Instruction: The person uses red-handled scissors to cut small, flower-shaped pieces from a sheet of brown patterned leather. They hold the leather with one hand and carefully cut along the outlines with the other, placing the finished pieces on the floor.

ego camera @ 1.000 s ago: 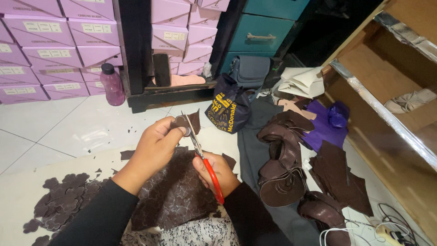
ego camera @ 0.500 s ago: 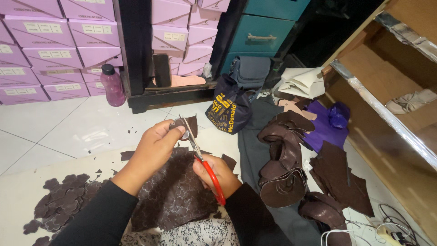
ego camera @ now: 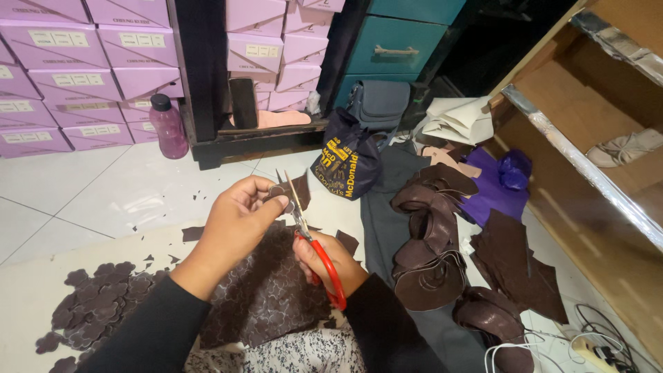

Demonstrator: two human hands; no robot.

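My left hand [ego camera: 238, 217] pinches a small piece of dark brown leather [ego camera: 297, 192] at chest height. My right hand [ego camera: 330, 262] grips red-handled scissors [ego camera: 314, 242], whose slightly parted blades meet the edge of that piece. Below both hands a large brown leather sheet [ego camera: 266, 297] with a stamped flower pattern lies across my lap. A pile of cut flower-shaped leather pieces [ego camera: 93, 311] sits on the pale mat at the lower left.
Curled brown leather strips [ego camera: 428, 235] and flat leather scraps [ego camera: 518, 266] lie at the right, beside purple cloth [ego camera: 494, 193]. A dark printed bag [ego camera: 345, 162], a pink bottle [ego camera: 168, 126], stacked lilac boxes [ego camera: 76, 69], a wooden shelf [ego camera: 587, 159] and white cables [ego camera: 552, 342] surround me.
The scissors and the small leather piece have shifted slightly as my left hand turns the piece against the blades. Everything else stays in place.
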